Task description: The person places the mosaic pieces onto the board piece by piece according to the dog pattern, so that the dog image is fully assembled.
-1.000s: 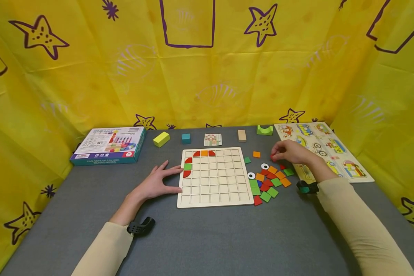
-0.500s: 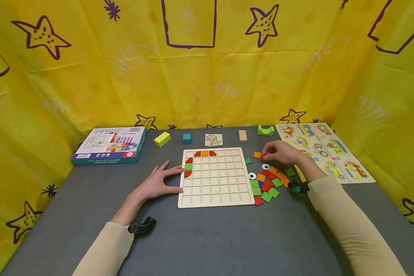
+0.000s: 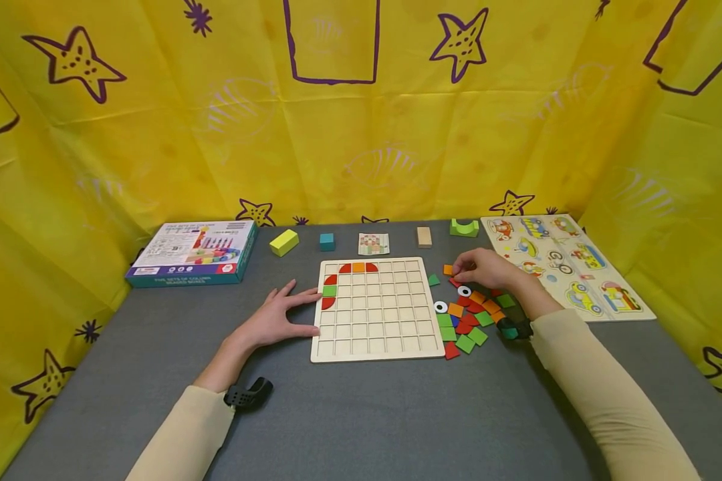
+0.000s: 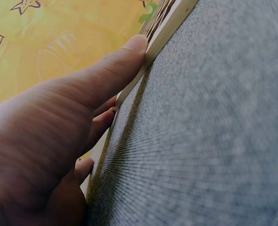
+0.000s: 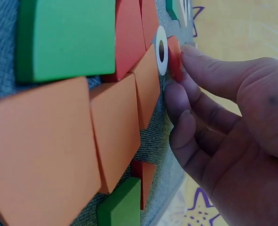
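Observation:
My left hand (image 3: 272, 318) is spread beside the wooden grid board (image 3: 376, 354). Its thumb and index finger touch the board's left edge, also visible in the left wrist view. At the upper left of the grid sit red quarter-round tiles (image 3: 328, 303), a green square tile (image 3: 329, 290) and an orange square tile (image 3: 358, 267). To the right of the board, my right hand (image 3: 486, 268) pinches a red tile (image 5: 175, 59) between thumb and fingers, low over the table. A white ring-shaped tile (image 5: 162, 51) lies right by the fingertips. The red tile's full shape is partly hidden by the fingers.
A pile of green, red and orange tiles (image 3: 464, 343) lies against the board's right side. Behind stand a yellow block (image 3: 285, 243), teal cube (image 3: 327, 242), pattern card (image 3: 374, 244), beige block (image 3: 424, 237) and green arch block (image 3: 464, 228). A boxed set (image 3: 189, 254) and a picture puzzle (image 3: 568, 267) flank them.
My right hand has moved left from beside the picture puzzle, carrying the red tile down near the loose orange square tile. The left hand stays at the board's edge.

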Tool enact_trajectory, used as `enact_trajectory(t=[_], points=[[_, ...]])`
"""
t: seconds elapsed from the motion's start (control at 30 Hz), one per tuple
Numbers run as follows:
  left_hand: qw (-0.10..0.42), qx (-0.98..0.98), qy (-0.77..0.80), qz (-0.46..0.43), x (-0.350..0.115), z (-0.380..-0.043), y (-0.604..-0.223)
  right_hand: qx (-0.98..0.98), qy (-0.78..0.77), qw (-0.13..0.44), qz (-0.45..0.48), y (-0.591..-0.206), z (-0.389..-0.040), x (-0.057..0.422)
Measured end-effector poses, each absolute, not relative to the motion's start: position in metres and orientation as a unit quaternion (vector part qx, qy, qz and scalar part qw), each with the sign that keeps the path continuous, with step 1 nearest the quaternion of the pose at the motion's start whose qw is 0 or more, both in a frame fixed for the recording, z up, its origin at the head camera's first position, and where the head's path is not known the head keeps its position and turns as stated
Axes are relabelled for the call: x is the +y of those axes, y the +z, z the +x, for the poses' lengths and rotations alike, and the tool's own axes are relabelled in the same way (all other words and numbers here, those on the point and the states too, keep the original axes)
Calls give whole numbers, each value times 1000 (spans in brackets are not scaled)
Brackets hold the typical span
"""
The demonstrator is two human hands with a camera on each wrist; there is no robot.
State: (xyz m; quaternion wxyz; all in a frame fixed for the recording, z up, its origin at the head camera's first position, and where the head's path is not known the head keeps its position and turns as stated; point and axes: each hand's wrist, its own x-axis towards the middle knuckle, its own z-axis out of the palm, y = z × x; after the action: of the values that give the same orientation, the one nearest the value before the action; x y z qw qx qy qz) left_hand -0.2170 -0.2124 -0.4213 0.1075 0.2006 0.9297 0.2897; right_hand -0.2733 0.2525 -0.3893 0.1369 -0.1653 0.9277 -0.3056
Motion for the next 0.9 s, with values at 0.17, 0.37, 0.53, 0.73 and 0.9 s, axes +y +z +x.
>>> enact_trajectory(t=[0.17, 0.37, 0.53, 0.73, 0.9], points=[[110, 929, 290, 201, -211, -217, -422, 928, -301, 150, -162, -388, -270, 254], [110, 929, 289, 201, -212, -218, -421, 919, -290, 181, -198, -382, -262, 260], [112, 931, 288, 195, -212, -218, -420, 911, -293, 187, -222, -383, -259, 263], [111, 931, 288, 194, -213, -218, -421, 913, -277, 182, -237, -384, -259, 261], [111, 931, 289, 196, -213, -218, -421, 917, -285, 178, -217, -380, -260, 259]])
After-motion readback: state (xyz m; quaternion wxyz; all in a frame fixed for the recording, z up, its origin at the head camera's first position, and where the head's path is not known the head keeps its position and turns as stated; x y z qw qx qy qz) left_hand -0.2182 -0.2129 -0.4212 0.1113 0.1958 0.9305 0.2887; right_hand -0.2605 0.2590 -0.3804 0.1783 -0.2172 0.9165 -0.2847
